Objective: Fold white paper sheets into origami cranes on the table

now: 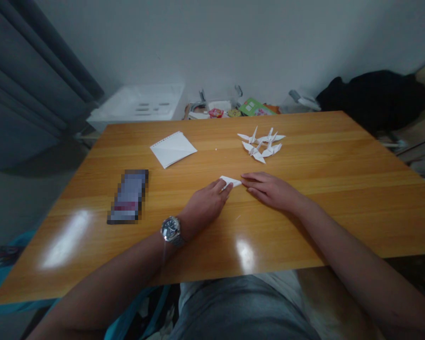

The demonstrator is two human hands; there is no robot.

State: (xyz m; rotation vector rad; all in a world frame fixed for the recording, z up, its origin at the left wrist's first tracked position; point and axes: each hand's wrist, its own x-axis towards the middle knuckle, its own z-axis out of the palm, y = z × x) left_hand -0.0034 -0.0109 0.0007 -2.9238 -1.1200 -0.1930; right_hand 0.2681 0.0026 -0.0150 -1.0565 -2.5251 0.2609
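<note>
A small white folded paper (233, 181) lies on the wooden table, narrowing to a point at its right end. My left hand (212, 197) holds it down, with the thumb and fingers on its left part, which they partly hide. A metal watch (171, 229) is on my left wrist. My right hand (269, 189) rests flat on the table with its fingers stretched out, the fingertips at the paper's right tip. Beyond my right hand stand several white paper cranes (257, 150), grouped close together.
White paper sheets (173, 149) with a perforated edge lie at the back left of the wooden table (198, 250). A phone (129, 196), blurred out, is at the left. Behind the far edge are a white plastic container (138, 101), a green packet (255, 107) and dark cloth (371, 99).
</note>
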